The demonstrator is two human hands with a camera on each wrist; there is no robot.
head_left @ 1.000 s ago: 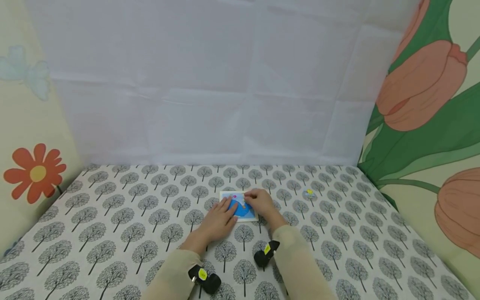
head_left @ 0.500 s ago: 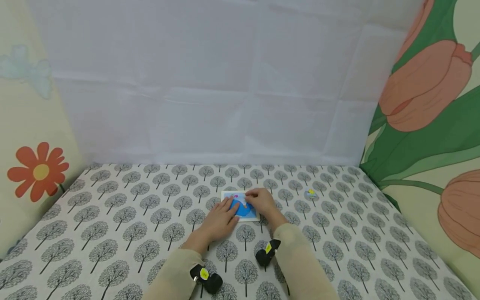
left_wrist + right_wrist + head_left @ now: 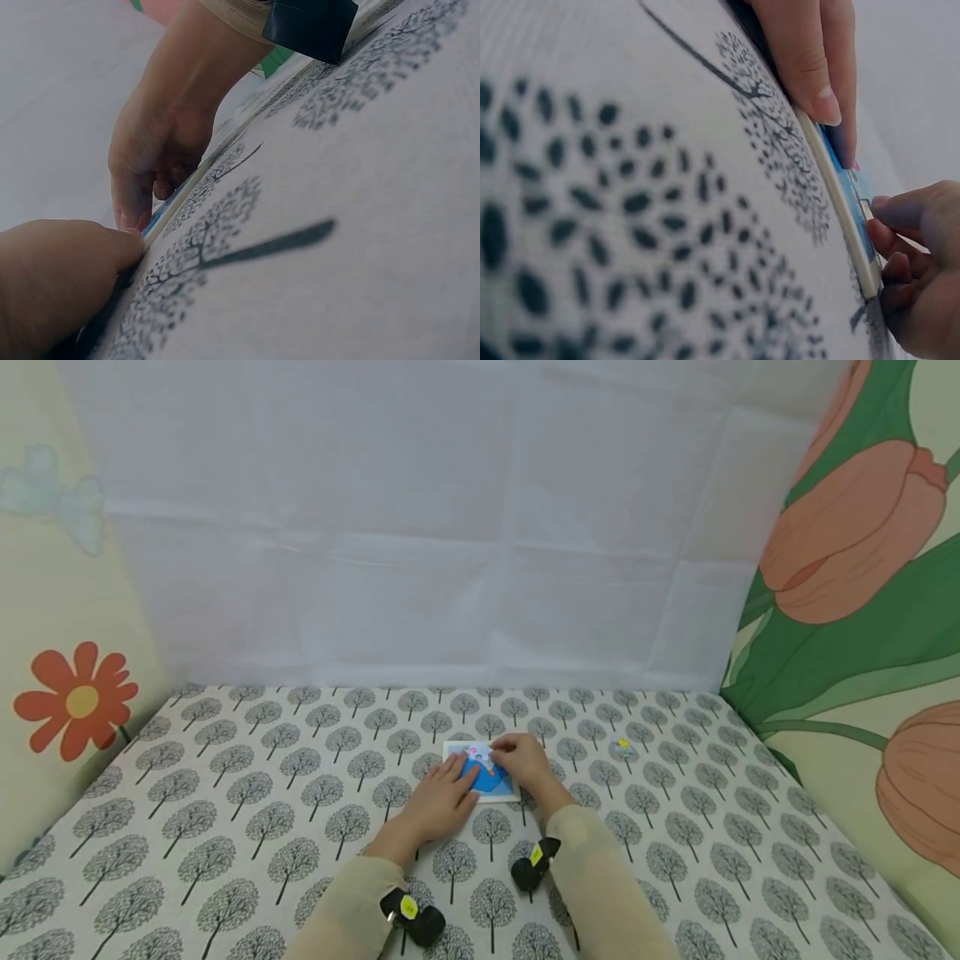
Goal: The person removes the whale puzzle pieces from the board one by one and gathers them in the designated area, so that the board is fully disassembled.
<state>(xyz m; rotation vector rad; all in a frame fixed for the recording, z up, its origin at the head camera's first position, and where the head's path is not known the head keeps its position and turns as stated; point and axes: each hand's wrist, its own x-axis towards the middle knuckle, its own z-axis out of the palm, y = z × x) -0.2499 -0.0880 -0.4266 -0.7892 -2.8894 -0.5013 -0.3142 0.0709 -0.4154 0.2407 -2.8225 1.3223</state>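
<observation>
A small framed puzzle board with a blue picture and a pale border lies on the cloth. My left hand rests on its left part with the fingers stretched out. At the board's upper right, my right hand pinches a small, thin puzzle piece between thumb and fingertips, over the picture. Most of that piece is hidden by the fingers. From the left wrist view, the right hand reaches down to the board behind the left hand.
A small yellow and blue piece lies to the right on the tree-print cloth. White cloth hangs at the back of the table, with painted walls at both sides. Each wrist carries a black camera.
The right fingertips have shifted slightly at the board's upper right, and a little more white and pink shows in the picture there. The left hand stays in place.
</observation>
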